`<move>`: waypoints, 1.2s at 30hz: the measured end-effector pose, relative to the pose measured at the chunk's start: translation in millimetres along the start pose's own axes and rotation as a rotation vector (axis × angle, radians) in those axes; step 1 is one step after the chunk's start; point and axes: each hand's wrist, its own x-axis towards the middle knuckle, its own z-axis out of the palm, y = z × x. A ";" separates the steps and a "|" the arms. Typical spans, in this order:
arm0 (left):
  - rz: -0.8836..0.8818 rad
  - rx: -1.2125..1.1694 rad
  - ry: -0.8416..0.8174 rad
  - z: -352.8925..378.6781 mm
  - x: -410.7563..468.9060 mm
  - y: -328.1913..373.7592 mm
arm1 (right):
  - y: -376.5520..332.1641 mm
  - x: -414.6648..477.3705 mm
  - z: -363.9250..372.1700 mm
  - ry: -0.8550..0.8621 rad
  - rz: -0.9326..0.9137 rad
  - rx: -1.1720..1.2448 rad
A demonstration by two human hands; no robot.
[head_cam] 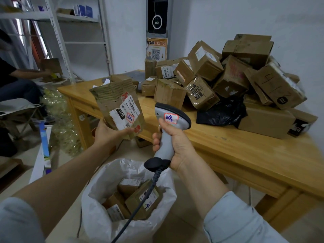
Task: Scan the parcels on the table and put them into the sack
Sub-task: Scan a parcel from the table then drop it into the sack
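Left hand [109, 133] grips a flat parcel [119, 104] upright, label toward us, so we can aim the scanner [169, 132] clenched in our right hand [172, 146]. Sack [98, 216] gapes below; table [228, 146] pile waits.

White walls [228, 18] enclose the room. Grey metal shelving [77, 19] stands at ten o'clock, a wooden tabletop [236, 148] spans three o'clock, and pale floor [301, 232] lies below.

The left sleeve [17, 220] and right sleeve [242, 220] were pale blue-grey, ending well behind the left hand [109, 135] and right hand [177, 146].
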 end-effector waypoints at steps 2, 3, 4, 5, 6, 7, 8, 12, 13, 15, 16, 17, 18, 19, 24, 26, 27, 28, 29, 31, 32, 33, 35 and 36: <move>-0.079 -0.103 -0.063 -4.9 -4.8 -1.6 | 4.4 3.8 -4.5 -0.002 -0.034 -0.090; -0.147 -0.154 -0.096 -7.9 -7.6 -3.4 | 8.5 7.4 -8.1 0.001 -0.037 -0.135; -0.219 -0.203 -0.128 -10.8 -11.6 -5.6 | 13.8 11.6 -12.1 0.013 -0.028 -0.179; -0.286 -0.238 -0.158 -14.7 -14.4 -11.6 | 20.4 16.8 -16.7 0.031 -0.016 -0.217; -0.342 -0.264 -0.176 -18.5 -18.5 -18.3 | 28.2 21.6 -20.8 0.052 -0.001 -0.246; -0.389 -0.267 -0.186 -22.5 -21.4 -27.4 | 36.9 26.7 -25.3 0.073 0.015 -0.268; -0.438 -0.260 -0.191 -26.5 -23.3 -38.5 | 45.9 31.2 -28.6 0.091 0.035 -0.282; -0.688 -0.167 -0.208 -40.9 -31.9 -80.9 | 81.0 46.2 -37.3 0.128 0.170 -0.315; -0.756 -0.129 -0.239 -42.0 -34.5 -90.3 | 89.2 51.4 -40.2 0.138 0.205 -0.318; -0.867 -0.078 -0.296 -40.9 -40.7 -103.2 | 103.6 63.6 -46.6 0.161 0.258 -0.325; -0.908 -0.083 -0.307 -39.7 -42.1 -111.0 | 109.5 69.7 -49.9 0.173 0.278 -0.329; -0.940 -0.099 -0.303 -38.6 -40.4 -120.3 | 114.4 76.2 -53.4 0.183 0.293 -0.331; -0.969 -0.121 -0.292 -36.7 -37.4 -129.2 | 118.4 83.0 -56.8 0.191 0.306 -0.329; -0.994 -0.138 -0.280 -34.9 -33.2 -138.7 | 121.8 89.6 -60.1 0.200 0.317 -0.327; -1.107 -0.212 -0.291 -15.7 -4.9 -177.8 | 136.1 124.1 -75.5 0.244 0.376 -0.322; -1.134 -0.243 -0.272 -7.2 9.0 -191.3 | 139.6 136.6 -80.6 0.264 0.399 -0.309; -1.145 -0.260 -0.257 -3.2 15.2 -195.9 | 141.2 142.1 -83.1 0.276 0.407 -0.299; -1.158 -0.271 -0.245 1.6 21.6 -201.7 | 142.7 147.5 -86.0 0.289 0.412 -0.290; -1.170 -0.271 -0.235 6.3 27.8 -208.3 | 143.9 152.3 -89.2 0.300 0.415 -0.283; -1.178 -0.253 -0.231 16.5 35.0 -212.2 | 146.3 160.0 -95.8 0.308 0.425 -0.281; -1.177 -0.237 -0.225 21.3 39.2 -214.9 | 147.6 163.7 -98.9 0.312 0.431 -0.287; -1.173 -0.205 -0.202 25.9 43.8 -219.2 | 148.8 167.0 -101.8 0.319 0.433 -0.290; -1.165 -0.105 -0.126 31.2 51.8 -229.7 | 151.7 173.6 -106.8 0.334 0.436 -0.285; -1.170 -0.071 -0.079 30.1 54.6 -233.0 | 153.3 176.7 -108.9 0.339 0.439 -0.280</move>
